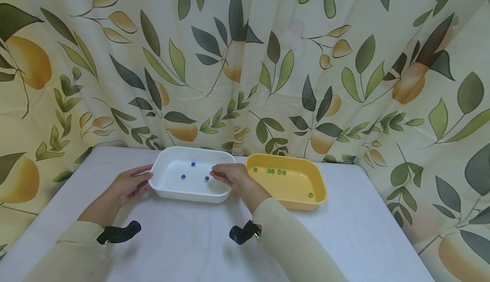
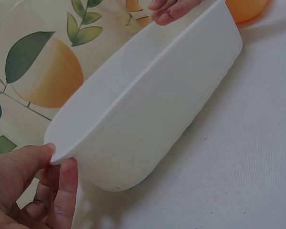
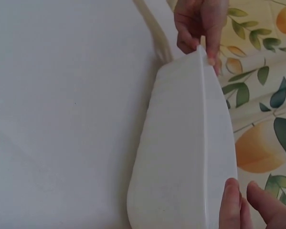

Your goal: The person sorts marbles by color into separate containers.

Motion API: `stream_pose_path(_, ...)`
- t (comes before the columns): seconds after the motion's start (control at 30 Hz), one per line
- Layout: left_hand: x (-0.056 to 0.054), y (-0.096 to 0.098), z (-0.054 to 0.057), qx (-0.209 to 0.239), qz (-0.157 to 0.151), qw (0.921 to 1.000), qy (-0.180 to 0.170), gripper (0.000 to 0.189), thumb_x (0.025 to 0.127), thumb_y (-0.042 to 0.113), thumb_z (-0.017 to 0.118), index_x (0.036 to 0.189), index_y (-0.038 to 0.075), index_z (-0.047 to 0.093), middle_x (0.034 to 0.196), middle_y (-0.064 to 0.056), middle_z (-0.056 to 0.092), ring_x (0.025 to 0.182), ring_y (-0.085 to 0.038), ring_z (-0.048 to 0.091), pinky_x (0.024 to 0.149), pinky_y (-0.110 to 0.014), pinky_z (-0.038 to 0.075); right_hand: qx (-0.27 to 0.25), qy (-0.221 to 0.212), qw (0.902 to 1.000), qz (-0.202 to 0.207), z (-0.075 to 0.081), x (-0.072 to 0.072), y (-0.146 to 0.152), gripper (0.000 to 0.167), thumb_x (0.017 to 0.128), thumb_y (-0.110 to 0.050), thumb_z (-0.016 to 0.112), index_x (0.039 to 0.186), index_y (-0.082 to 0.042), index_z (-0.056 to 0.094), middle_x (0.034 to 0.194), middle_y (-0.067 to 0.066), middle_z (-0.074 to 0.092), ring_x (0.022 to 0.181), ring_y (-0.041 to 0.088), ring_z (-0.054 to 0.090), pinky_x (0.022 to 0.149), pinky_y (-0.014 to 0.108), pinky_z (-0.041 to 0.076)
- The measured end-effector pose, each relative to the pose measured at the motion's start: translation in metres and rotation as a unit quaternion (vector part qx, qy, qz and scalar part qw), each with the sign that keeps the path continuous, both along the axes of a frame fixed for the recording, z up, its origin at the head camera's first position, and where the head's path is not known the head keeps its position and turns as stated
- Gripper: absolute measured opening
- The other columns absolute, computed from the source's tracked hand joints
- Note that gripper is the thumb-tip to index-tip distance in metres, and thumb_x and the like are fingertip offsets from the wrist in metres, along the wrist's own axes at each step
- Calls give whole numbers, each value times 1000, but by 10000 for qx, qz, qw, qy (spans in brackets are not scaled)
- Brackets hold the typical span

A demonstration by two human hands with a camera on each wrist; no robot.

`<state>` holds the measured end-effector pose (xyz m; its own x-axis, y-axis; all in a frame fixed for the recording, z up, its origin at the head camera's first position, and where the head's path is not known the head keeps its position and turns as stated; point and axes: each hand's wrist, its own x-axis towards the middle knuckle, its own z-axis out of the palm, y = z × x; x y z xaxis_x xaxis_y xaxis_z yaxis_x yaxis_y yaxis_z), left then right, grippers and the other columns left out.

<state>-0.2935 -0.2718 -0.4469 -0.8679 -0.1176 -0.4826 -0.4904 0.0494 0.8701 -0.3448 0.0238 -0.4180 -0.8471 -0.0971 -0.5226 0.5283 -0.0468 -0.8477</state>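
Note:
At the left end of a white plastic tray (image 1: 172,195), my left hand (image 1: 132,184) pinches the rim, thumb on top and fingers beneath, as the left wrist view shows. Three blue marbles lie in the tray: one blue marble (image 1: 193,164) toward the back, a second marble (image 1: 183,177) left of centre, and a third marble (image 1: 207,178) close by the right hand's fingertips. My right hand (image 1: 239,178) reaches over the tray's right end. In the right wrist view its fingers (image 3: 231,205) stand a little apart from the thumb, with nothing visible between them.
A yellow tray (image 1: 319,195) stands just right of the white one, partly behind the right forearm. Several green marbles (image 1: 255,169) lie in it. A white cloth (image 1: 183,239) covers the table, and a leaf-and-fruit curtain (image 1: 245,82) hangs right behind the trays.

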Motion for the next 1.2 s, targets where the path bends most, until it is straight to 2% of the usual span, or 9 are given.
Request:
stream_pose_path(0.2,-1,0,-2,-41,32,10000,-5,65,97,24,64,153,9,35,111,-2,62,76,-5,66,80,-24,59,-141,-12,9998,-140,-1,0,0,25,87,-2,73,111,4,71,97,15,75,91,23,74,76,23,60)
stream_pose_path(0.47,0,-1,-2,7,46,10000,8,65,97,23,64,152,9,35,102,4,63,75,-5,67,78,-23,59,-264,-12,9995,-149,-3,-1,1,25,87,-3,73,112,3,70,93,14,75,88,22,74,75,23,60)
stream_pose_path(0.7,0,0,-1,51,53,10000,17,64,97,23,64,152,9,35,95,7,63,75,-5,67,78,-23,59,-518,15,9986,-82,-5,0,4,25,89,-5,71,113,3,70,99,15,75,92,23,74,78,24,60)
stream_pose_path(1.03,2,3,3,-28,41,10000,38,64,97,23,64,152,9,35,100,5,63,75,-4,67,79,-23,59,-796,-103,9968,-50,-5,1,9,27,88,-6,73,114,1,70,101,15,74,94,23,73,80,25,59)
stream_pose_path(1.2,3,4,3,-46,41,10000,45,65,97,25,64,153,10,34,103,5,63,75,-3,67,79,-21,58,-769,-161,9969,33,-4,6,14,29,89,-8,73,117,0,68,103,14,74,95,22,73,80,24,59)
